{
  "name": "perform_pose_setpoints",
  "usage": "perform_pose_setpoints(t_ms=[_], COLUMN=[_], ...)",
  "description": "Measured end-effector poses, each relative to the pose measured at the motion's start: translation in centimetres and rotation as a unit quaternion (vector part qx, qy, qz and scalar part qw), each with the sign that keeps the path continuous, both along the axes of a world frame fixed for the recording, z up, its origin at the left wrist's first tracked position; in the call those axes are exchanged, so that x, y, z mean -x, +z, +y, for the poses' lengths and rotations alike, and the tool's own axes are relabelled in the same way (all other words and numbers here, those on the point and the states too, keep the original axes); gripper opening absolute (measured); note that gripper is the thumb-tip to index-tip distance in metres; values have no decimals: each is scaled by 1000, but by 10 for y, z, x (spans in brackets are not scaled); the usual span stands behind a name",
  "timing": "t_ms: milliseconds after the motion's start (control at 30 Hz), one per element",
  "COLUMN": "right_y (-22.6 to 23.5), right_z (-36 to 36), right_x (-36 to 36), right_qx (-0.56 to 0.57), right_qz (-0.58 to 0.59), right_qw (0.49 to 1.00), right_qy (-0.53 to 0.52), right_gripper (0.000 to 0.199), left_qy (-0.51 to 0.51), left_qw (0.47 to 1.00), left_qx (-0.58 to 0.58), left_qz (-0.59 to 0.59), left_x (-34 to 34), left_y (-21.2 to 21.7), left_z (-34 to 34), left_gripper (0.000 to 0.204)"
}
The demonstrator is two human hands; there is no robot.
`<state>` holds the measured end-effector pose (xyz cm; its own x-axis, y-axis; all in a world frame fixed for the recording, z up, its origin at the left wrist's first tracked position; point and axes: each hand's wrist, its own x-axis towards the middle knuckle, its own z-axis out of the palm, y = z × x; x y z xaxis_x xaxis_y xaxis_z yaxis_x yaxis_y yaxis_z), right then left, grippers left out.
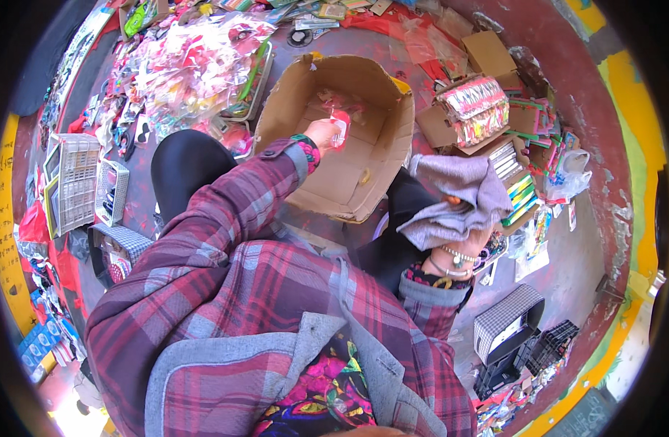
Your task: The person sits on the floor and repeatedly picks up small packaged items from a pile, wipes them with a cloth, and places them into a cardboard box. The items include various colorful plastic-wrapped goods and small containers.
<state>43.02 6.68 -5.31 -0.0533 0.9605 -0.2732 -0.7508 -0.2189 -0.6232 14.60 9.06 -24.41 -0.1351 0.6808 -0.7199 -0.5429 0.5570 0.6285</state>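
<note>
the left hand pinches a small red and clear packet just over the near rim of the open cardboard box. the box floor is mostly bare. the right hand grips a grey cloth beside the box's right wall, fingers hidden.

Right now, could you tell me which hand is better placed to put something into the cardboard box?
Probably the left hand: it is stretched out over the open box, pinching a small red packet. The right hand is beside the box, full of grey cloth.
</note>
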Motion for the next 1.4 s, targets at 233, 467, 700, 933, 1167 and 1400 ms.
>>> perform_pose_setpoints(t_ms=[233, 467, 700, 933, 1167, 1400], right_y=[-1, -7, -22, -14, -12, -16], right_z=[-8, -3, -7, -4, -5, -2], right_x=[-10, -16, -23, -16, -14, -13], right_qx=[123, 171, 179, 183, 191, 193], right_qz=[44, 32, 33, 25, 19, 8], right_qw=[991, 984, 983, 982, 981, 981], right_qy=[-34, -33, -33, -23, -19, -14], right_gripper=[38, 39, 40, 41, 42, 43], left_qy=[-240, -333, -227, -346, -68, -281], left_qw=[818, 703, 801, 777, 919, 843], left_qx=[-36, -4, -109, 5, 177, 125], left_qz=[521, 629, 543, 526, 346, 442], left_x=[-29, -70, -87, -55, -48, -55], left_y=[-74, -153, -208, -156, -245, -226], left_z=[74, 126, 98, 60, 62, 67], left_gripper=[23, 28, 26, 34, 41, 34])
